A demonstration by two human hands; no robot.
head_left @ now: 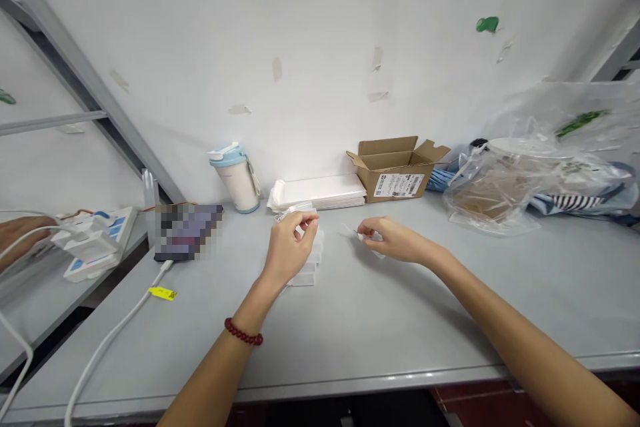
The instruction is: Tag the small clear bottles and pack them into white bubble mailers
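My left hand (293,247) is closed over a row of clear plastic cases (306,275), thumb and fingertips pressed together. Whatever may be between those fingertips is too small to make out. To its right, my right hand (390,238) hovers low over the grey table (380,320), its fingers closed around a small clear plastic piece (346,230). A thin dark tip shows by the right fingertips, and a bit of clear material sticks out beneath the hand. Behind my left hand lies a stack of flat white packets (325,192).
An open cardboard box (393,181) stands against the wall beside a white-and-blue tumbler (237,180). Plastic-bagged items (495,187) fill the back right. At left lie a blurred-out device (187,232) with a white cable (117,330), a power strip (97,247) and another person's hand (23,237).
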